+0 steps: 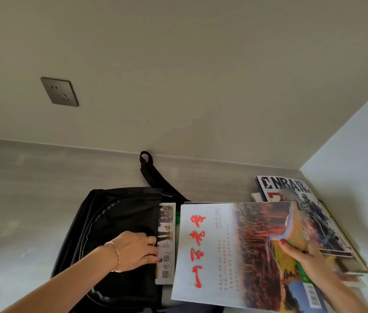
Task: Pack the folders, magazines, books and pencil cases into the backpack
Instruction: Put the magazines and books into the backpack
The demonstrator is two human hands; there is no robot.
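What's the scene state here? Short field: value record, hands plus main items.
surface: grey table against a wall
backpack: black, lying on the table, mouth facing right
left hand: at the backpack mouth, on a magazine partly inside
right hand: gripping the right edge of the magazine with red lettering, held beside the backpack mouth
NBA magazine: on the stack at right, not yet packed
pencil cases: none visible
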